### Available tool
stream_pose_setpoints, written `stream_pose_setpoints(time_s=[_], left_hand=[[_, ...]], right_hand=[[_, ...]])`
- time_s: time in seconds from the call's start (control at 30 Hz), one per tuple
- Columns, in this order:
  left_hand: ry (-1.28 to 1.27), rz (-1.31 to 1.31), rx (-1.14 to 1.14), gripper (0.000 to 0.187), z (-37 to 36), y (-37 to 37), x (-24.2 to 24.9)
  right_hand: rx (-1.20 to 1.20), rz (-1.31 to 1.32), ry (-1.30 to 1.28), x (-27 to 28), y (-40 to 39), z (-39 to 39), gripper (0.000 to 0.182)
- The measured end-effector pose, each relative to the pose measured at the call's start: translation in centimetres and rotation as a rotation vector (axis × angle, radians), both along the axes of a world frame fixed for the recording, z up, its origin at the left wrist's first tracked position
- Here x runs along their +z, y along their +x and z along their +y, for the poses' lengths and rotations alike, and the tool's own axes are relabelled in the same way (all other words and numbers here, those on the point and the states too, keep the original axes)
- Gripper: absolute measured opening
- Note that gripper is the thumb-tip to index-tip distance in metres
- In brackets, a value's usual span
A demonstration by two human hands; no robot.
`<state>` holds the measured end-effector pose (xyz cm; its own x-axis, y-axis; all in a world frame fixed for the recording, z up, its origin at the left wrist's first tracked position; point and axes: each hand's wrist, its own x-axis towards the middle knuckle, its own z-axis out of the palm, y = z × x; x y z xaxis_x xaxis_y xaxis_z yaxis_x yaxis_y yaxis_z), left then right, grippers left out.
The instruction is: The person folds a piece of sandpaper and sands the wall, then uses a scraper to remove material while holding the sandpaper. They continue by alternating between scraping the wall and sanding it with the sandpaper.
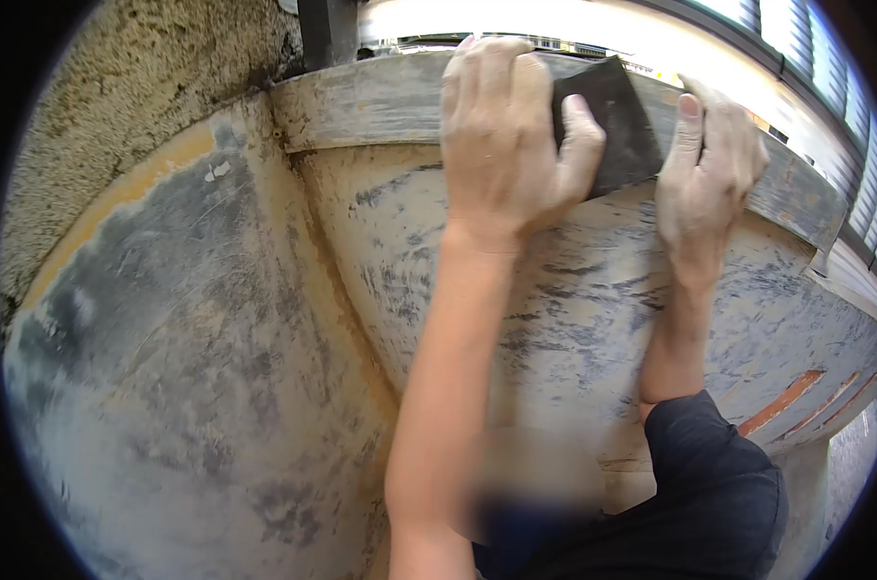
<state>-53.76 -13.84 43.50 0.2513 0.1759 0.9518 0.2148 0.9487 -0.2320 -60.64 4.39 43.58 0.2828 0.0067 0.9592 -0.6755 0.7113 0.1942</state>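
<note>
One dark sheet point(624, 126) at risk of slipping

Toward one o'clock the sheet stood before the ledge point(371, 106), clamped by the left hand point(501, 135), thumb point(580, 130) across its face. The right hand point(709, 174) curled at two o'clock; I couldn't tell its grip. A loosened thumb, I judged, could have dropped it.

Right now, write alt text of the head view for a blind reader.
The left hand holds a dark sheet against the rim of a patchy surface; the right hand curls beside it. A rough wall is at upper left.
</note>
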Motion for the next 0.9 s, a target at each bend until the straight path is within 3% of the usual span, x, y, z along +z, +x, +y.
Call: stream_pose_setpoints(time_s=[0.1, 0.23, 0.37, 0.4, 0.57, 0.9], left_hand=[[0.04, 0.069, -0.072, 0.028, 0.0, -1.1, 0.2], [0.122, 0.086, -0.164, 0.04, 0.5, -1.7, 0.5], [0.13, 0.047, -0.192, 0.033, 0.1, -0.8, 0.9], [0.147, -0.021, -0.198, 0.032, 0.1, -0.8, 0.5], [0.188, -0.235, -0.193, 0.032, 0.0, 0.8, 0.4], [0.314, -0.525, -0.108, 0.025, 1.6, 3.2, 0.3]], right_hand=[[-0.183, -0.051, 0.008, 0.2, 0.5, -0.1, 0.023], [-0.05, -0.014, 0.037, 0.7, 1.0, -0.2, 0.021], [-0.123, -0.047, -0.037, 0.6, 1.8, -1.2, 0.021], [-0.051, -0.135, -0.074, 0.4, 2.0, -1.3, 0.022], [-0.171, -0.22, 0.025, 0.1, 2.0, 0.0, 0.031], [-0.18, -0.314, 0.097, -0.3, 2.5, 0.2, 0.029]])
